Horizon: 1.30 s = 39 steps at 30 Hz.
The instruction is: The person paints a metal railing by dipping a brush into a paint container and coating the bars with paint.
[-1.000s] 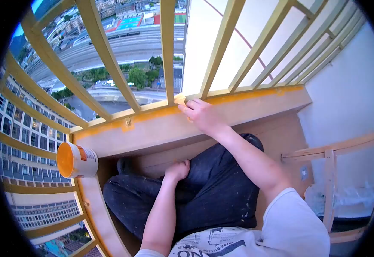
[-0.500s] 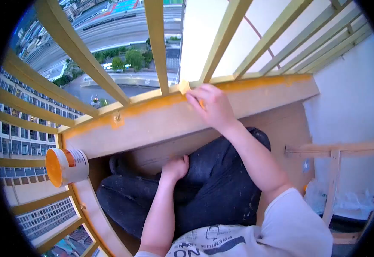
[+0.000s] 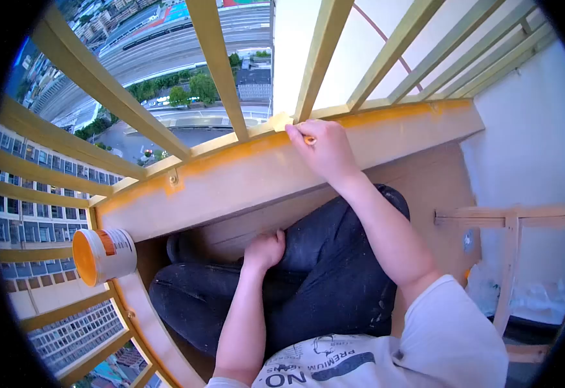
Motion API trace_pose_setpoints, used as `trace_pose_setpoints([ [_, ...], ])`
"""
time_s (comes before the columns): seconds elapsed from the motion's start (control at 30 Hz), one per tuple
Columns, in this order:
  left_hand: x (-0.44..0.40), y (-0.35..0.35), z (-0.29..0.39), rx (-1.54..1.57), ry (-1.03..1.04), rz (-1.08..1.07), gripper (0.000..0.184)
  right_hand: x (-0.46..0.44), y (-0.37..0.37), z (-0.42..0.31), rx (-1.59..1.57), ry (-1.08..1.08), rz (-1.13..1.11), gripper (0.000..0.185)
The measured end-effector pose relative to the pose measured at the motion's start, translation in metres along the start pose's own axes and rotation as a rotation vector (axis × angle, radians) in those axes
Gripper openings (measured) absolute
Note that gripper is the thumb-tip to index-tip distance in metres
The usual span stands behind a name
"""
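Note:
My right hand (image 3: 326,150) is closed around a small tool with an orange-tipped handle; its pale yellow flat end (image 3: 281,122) touches the bottom rail between two upright bars. Orange coating (image 3: 231,154) runs along the ledge's edge just under the rail. My left hand (image 3: 265,251) rests on my dark trousers, fingers curled in; what they hold, if anything, is hidden. A white tub (image 3: 118,251) lies tilted on the ledge corner at the left, its orange inside facing the railing.
Yellow railing bars (image 3: 214,64) rise beyond the ledge (image 3: 250,174), with buildings and tracks far below. At the right stand a white wall (image 3: 515,149) and a wooden frame (image 3: 509,271) with clear plastic near it. My crossed legs (image 3: 282,291) fill the middle.
The view has shifted and tilted slightly. My right hand and the tool have moved a little to the right along the bottom rail. My left hand has stayed on my lap.

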State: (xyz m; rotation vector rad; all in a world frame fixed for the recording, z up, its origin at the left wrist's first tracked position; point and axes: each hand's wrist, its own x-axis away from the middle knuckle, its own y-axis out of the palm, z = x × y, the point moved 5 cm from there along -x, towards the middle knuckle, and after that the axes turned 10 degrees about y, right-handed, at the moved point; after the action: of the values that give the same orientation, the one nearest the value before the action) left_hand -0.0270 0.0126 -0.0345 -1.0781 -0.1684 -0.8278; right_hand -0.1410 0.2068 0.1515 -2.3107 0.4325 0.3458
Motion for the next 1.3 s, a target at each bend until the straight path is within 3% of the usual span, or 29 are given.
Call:
trace_pose_setpoints([
  [0.17,-0.003,-0.002,-0.001,0.011,0.025,0.043,0.06,0.001,-0.022,-0.005,-0.13,0.039,0.127,0.035],
  [0.23,0.006,-0.005,0.005,0.014,-0.006,-0.003,0.06,0.001,-0.009,0.001,0.216,0.096,-0.104,0.026],
  [0.27,0.002,-0.013,0.008,0.014,-0.025,-0.013,0.06,0.002,-0.011,0.0,0.216,0.091,-0.096,0.026],
  [0.33,-0.005,-0.009,0.0,0.009,-0.012,0.004,0.06,0.005,-0.021,0.001,-0.092,0.128,0.062,0.035],
  [0.47,0.002,-0.014,0.008,0.024,-0.04,-0.048,0.062,0.005,-0.008,-0.001,0.024,0.043,0.011,0.036],
  [0.57,-0.002,-0.007,0.001,0.047,-0.002,0.014,0.063,0.002,-0.015,0.0,-0.136,0.078,0.09,0.036],
  [0.67,-0.002,-0.006,0.002,0.002,-0.016,-0.057,0.063,0.006,-0.005,0.002,-0.008,0.045,0.018,0.031],
  [0.73,-0.004,-0.011,0.002,0.026,-0.026,-0.056,0.065,0.006,-0.013,-0.001,-0.293,0.15,0.072,0.03],
  [0.83,0.004,-0.01,0.007,0.041,-0.053,-0.111,0.066,0.005,0.005,0.003,-0.1,0.09,-0.064,0.028],
  [0.93,-0.001,-0.01,0.003,0.025,-0.029,-0.087,0.066,0.006,-0.013,0.0,-0.171,0.141,0.042,0.028],
  [1.03,-0.001,-0.004,0.002,0.018,-0.036,-0.104,0.064,0.005,0.005,0.001,-0.101,0.072,-0.076,0.026],
  [1.1,-0.003,-0.001,-0.001,0.001,-0.049,-0.125,0.063,0.009,-0.006,-0.002,-0.106,0.098,-0.029,0.026],
  [1.17,-0.009,0.007,-0.009,0.02,0.023,0.0,0.062,0.002,-0.006,-0.002,-0.116,0.103,0.013,0.026],
  [1.27,-0.009,0.008,-0.007,0.011,0.028,-0.058,0.062,0.009,0.005,0.001,-0.135,0.038,-0.038,0.025],
  [1.3,-0.007,0.007,-0.006,0.008,0.032,-0.057,0.062,0.008,-0.001,0.004,-0.166,0.123,-0.017,0.025],
])
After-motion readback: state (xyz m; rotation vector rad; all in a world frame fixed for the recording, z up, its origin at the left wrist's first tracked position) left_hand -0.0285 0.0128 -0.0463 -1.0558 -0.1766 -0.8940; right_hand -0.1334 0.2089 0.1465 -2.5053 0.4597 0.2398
